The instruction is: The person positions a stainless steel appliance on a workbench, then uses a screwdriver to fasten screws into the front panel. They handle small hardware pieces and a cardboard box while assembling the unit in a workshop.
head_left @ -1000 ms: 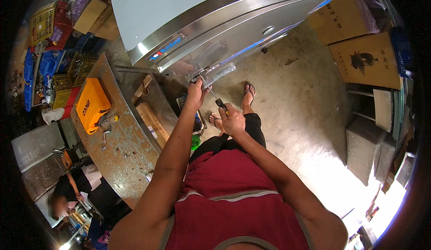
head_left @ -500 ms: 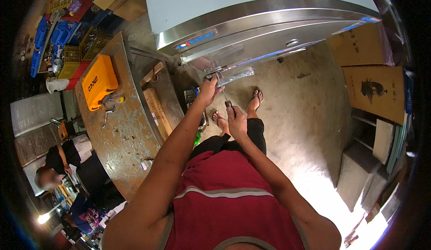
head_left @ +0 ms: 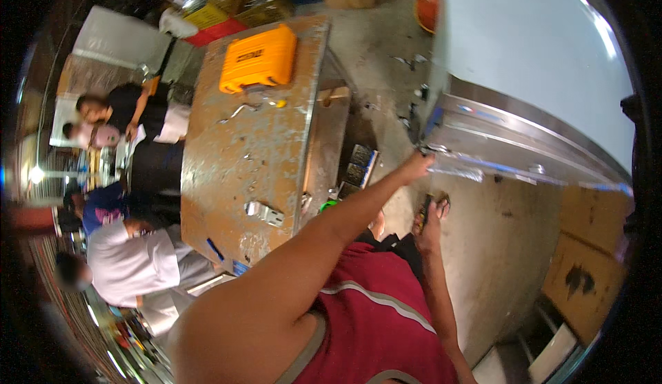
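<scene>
My left hand [head_left: 416,168] is closed at the lower left corner of a large stainless steel and pale appliance [head_left: 510,132]. A small dark metal part sits at its fingertips, too blurred to make out. Lower down and apart from the appliance, my right hand [head_left: 429,231] grips a screwdriver [head_left: 423,208] by its dark handle with some yellow on it. The screwdriver's blade cannot be made out from here. A strip of clear plastic film [head_left: 458,173] hangs along the appliance's bottom edge, beside my left hand.
To my left stands a worn metal workbench [head_left: 214,170] bearing an orange tool case [head_left: 258,60] and a bent metal bracket [head_left: 265,213]. Several people are beyond it, one in a light shirt [head_left: 134,263]. An orange cylinder [head_left: 428,4] is behind the appliance; cardboard boxes [head_left: 583,267] are at right.
My view has swung to the left, bringing more of the workbench and people in. My right hand has drawn the screwdriver away from the left hand; the left stays at the appliance's corner.
</scene>
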